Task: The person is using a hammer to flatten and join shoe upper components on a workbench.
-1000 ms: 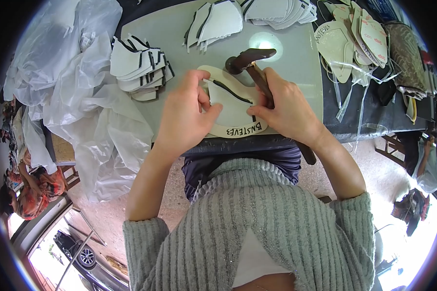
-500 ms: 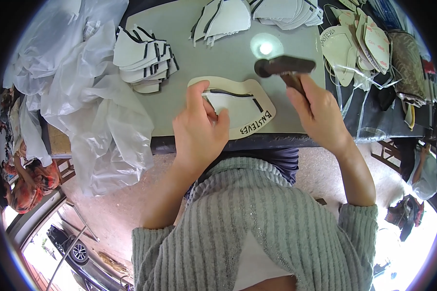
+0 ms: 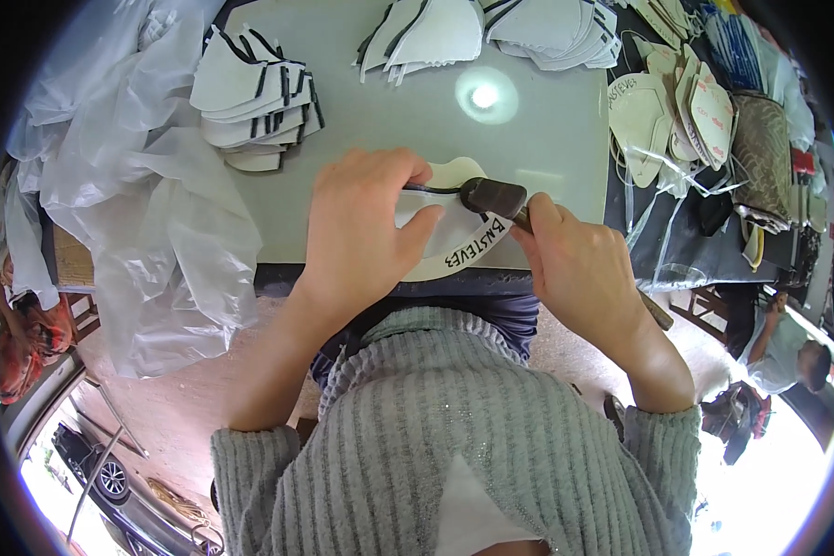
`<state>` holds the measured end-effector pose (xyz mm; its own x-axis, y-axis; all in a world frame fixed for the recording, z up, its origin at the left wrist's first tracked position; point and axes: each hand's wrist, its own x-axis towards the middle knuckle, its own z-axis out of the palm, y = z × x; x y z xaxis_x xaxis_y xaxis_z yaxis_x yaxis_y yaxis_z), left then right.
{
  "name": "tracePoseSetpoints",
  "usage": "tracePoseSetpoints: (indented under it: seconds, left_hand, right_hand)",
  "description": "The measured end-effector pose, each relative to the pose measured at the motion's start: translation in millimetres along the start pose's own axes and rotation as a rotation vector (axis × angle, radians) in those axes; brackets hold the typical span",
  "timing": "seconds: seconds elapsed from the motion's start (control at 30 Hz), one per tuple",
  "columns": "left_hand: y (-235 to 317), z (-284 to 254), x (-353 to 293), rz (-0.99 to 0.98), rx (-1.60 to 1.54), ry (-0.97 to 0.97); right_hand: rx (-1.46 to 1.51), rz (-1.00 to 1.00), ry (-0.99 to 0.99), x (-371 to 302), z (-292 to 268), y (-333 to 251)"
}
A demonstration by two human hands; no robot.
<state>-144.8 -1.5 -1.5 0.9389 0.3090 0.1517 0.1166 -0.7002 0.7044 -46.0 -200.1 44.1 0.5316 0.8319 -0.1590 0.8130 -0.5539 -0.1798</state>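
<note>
The right hand (image 3: 579,255) holds the hammer (image 3: 494,197) at the right end of the dark strip (image 3: 431,189), the left hand (image 3: 361,218) spread leftward.

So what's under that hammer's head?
Around the hammer's head show a white, black-edged piece and the cream board beneath it. The spot directly under the head is covered, so whether it touches cannot be told.

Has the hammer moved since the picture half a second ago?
Yes: against the left white stack, the hammer has come down the picture and slightly left; its head now overlaps the cream piece.
</note>
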Motion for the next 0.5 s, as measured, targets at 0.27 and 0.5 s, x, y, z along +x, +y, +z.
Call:
tracePoseSetpoints:
  seconds: [0.27,0.5]
  left_hand:
    - [-7,11,-7,0.081,-0.044,0.013]
    - [-16,20,-8,0.434,0.120,0.075]
  right_hand:
    - [0.001,0.007,-0.063,1,-3,1]
    - [-0.031,-0.002,-0.055,2,-4,6]
